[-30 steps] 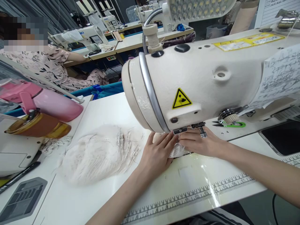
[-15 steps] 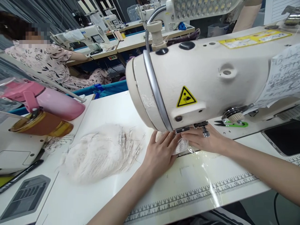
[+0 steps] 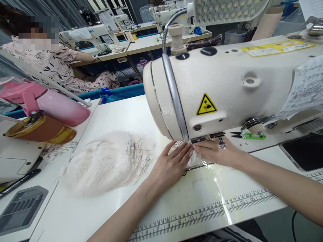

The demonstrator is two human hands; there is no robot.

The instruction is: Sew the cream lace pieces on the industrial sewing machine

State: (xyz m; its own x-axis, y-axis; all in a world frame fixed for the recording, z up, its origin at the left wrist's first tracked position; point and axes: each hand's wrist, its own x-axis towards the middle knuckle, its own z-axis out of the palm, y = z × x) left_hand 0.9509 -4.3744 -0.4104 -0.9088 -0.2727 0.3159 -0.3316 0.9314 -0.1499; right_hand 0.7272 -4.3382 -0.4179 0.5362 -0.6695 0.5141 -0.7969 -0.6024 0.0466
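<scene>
A small piece of white eyelet fabric point(image 3: 193, 158) lies on the bed of a cream sewing machine point(image 3: 222, 87), below its needle area. My left hand point(image 3: 171, 164) rests on the fabric's left side, palm down, with its fingers stretched out and close to the presser foot. From the right, my right hand point(image 3: 219, 152) reaches under the machine head, fingers together at the fabric's right edge; its thumb and far fingertips are hidden. The needle cannot be made out. Left of my hands lies a heap of sheer white fabric pieces point(image 3: 101, 168) with dark loose threads.
Green thread snips point(image 3: 252, 135) and a phone point(image 3: 305, 153) lie at the right. A pink bottle point(image 3: 63, 107) and an amber cup point(image 3: 42, 129) stand at the left. A ruler strip point(image 3: 202, 215) runs along the table's front. Another person point(image 3: 52, 67) sits beyond.
My left hand's fingers have shifted slightly and lie closer together near the presser foot. The fabric between my hands has moved a little. The whole view has shifted slightly.
</scene>
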